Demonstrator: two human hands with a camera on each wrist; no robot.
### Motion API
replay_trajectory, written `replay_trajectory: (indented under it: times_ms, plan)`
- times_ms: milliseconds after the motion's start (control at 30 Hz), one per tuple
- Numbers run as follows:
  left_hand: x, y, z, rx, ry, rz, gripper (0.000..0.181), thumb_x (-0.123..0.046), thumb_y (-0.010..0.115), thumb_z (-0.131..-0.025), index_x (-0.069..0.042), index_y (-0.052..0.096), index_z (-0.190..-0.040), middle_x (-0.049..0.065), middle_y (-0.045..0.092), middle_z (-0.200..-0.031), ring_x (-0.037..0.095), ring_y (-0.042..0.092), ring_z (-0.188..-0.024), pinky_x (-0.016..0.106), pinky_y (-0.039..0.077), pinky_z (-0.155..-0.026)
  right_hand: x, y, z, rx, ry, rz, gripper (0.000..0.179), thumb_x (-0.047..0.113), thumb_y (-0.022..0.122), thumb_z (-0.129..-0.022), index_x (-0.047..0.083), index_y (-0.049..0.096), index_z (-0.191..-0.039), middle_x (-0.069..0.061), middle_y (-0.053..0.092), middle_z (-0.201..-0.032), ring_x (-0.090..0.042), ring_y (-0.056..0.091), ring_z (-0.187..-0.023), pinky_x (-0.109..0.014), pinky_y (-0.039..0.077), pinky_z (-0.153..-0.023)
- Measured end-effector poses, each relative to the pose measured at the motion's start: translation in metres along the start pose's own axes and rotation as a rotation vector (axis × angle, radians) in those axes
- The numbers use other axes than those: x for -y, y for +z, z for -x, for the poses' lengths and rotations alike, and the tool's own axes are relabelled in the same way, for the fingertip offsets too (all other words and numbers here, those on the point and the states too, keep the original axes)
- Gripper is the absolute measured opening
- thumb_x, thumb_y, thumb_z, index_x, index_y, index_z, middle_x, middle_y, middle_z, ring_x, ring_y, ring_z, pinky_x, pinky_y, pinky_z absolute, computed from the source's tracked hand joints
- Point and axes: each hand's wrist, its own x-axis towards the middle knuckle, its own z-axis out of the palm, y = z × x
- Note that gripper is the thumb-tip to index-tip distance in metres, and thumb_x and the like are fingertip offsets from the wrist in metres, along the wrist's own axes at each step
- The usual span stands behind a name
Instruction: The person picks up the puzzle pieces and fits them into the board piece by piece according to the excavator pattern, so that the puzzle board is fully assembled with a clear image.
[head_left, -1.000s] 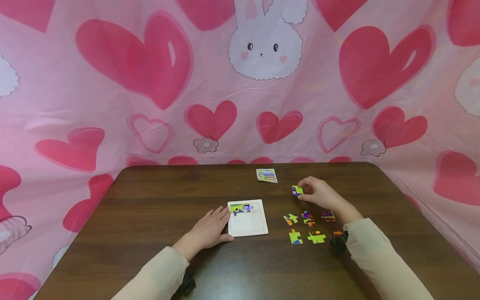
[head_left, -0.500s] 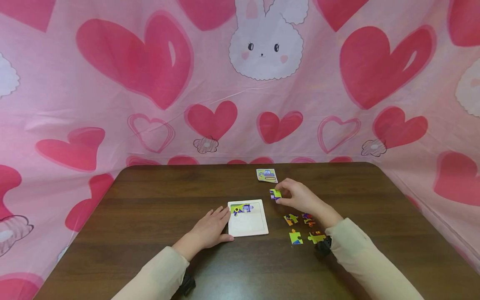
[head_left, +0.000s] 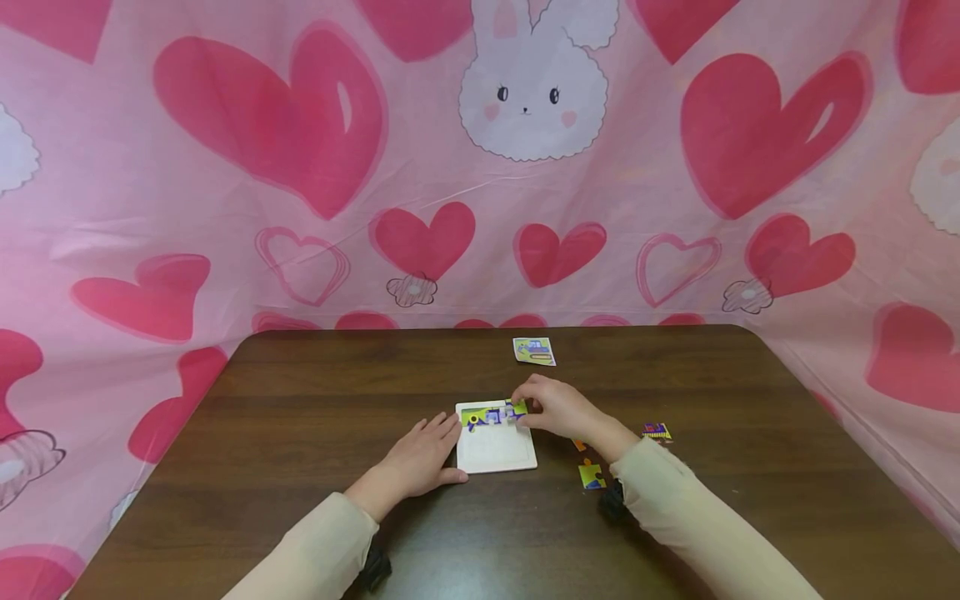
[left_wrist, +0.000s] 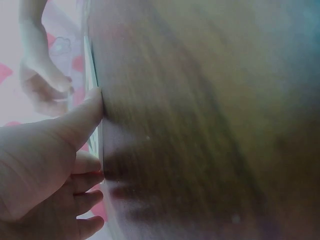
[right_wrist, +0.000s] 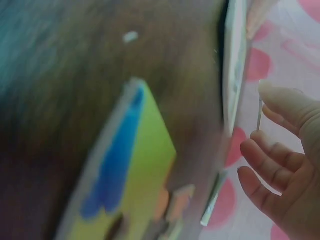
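Observation:
A white square puzzle tray (head_left: pixel 495 452) lies on the brown table, with joined green and purple pieces (head_left: pixel 483 416) along its far left side. My left hand (head_left: pixel 414 460) rests flat at the tray's left edge, thumb near the front corner. Over the far right corner of the tray, my right hand (head_left: pixel 567 412) pinches a green and purple puzzle piece (head_left: pixel 517 408). From the right wrist, that piece shows edge-on as a thin sliver (right_wrist: pixel 259 116) between thumb and fingers. It sits close beside the joined pieces.
Behind the tray lies a small picture card (head_left: pixel 534 351) of a vehicle. Loose puzzle pieces lie to the right: a green and blue one (head_left: pixel 592 477) and a purple and red one (head_left: pixel 657 431). My right forearm hides others. A pink heart-patterned cloth (head_left: pixel 480 183) hangs behind the table.
My right hand has carried the pinched puzzle piece leftward and nearer, from right of the picture card to the tray's far right corner. The left hand has stayed in place.

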Motion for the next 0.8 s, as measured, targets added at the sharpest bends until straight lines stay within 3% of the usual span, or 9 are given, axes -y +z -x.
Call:
replay_trajectory:
  times_ms: [233,800]
  plan:
    - [0.0,0.001,0.0,-0.004,-0.004,0.005,0.075,-0.046,0.063,-0.083,0.002,0.041,-0.136,0.016,0.035,-0.142,0.033,0.028,-0.132,0.049,0.024,-0.104,0.006,0.01,-0.006,0.017,-0.01,0.03,0.024,0.017,0.077,-0.076,0.009,0.068,-0.097,0.0,0.055,-0.086,-0.011,0.046,-0.065,-0.025,0.04,-0.056]
    - [0.0,0.003,-0.001,-0.001,-0.001,-0.013,0.075,-0.046,0.063,-0.083,0.002,0.041,-0.136,0.016,0.035,-0.143,0.033,0.028,-0.132,0.049,0.024,-0.104,0.013,0.014,-0.011,0.054,0.066,0.126,0.023,0.019,0.078,-0.074,0.014,0.07,-0.095,0.002,0.055,-0.086,-0.012,0.047,-0.068,-0.03,0.042,-0.061]
